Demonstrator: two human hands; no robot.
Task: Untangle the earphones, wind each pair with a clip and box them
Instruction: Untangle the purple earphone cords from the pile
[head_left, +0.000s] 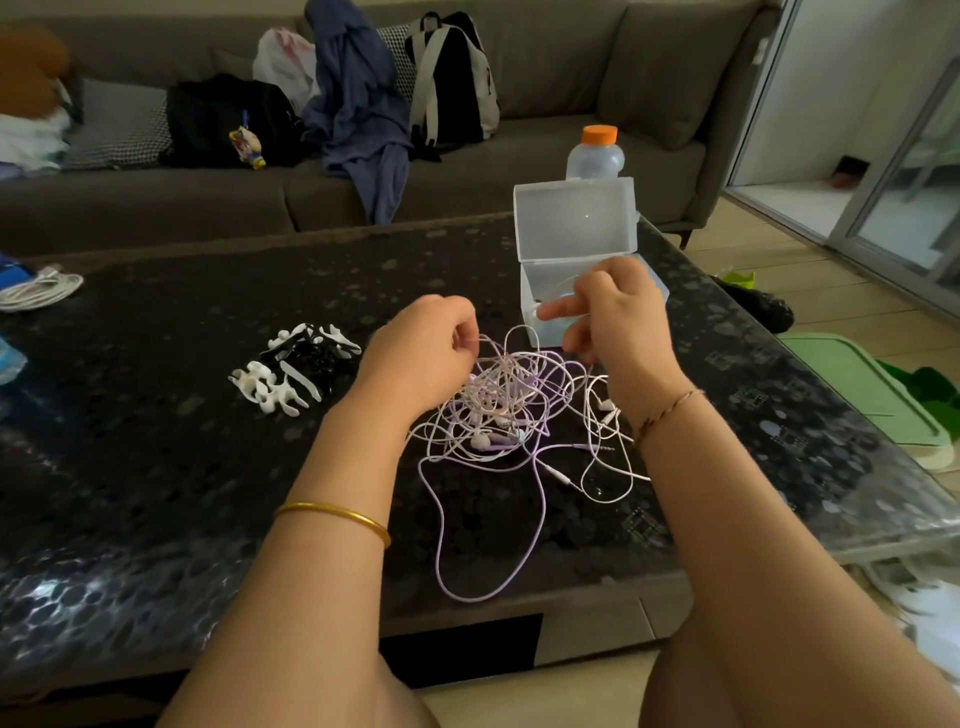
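A tangled heap of white and pale purple earphones (506, 410) lies on the dark table (182, 467) between my hands. My left hand (423, 353) pinches cords at the heap's upper left, lifting them a little. My right hand (615, 312) holds a white cord raised in front of the box, fingers curled. One long purple loop (467, 587) trails toward the table's near edge. A clear plastic box (566, 270) with its lid up stands behind my right hand. White and black winding clips (291, 371) lie in a pile left of my left hand.
A bottle with an orange cap (597, 150) stands behind the box. A coiled white cable (39, 291) lies at the table's far left. A sofa (571, 78) with bags and clothes runs along the back. A green lid (862, 389) sits off the table's right edge.
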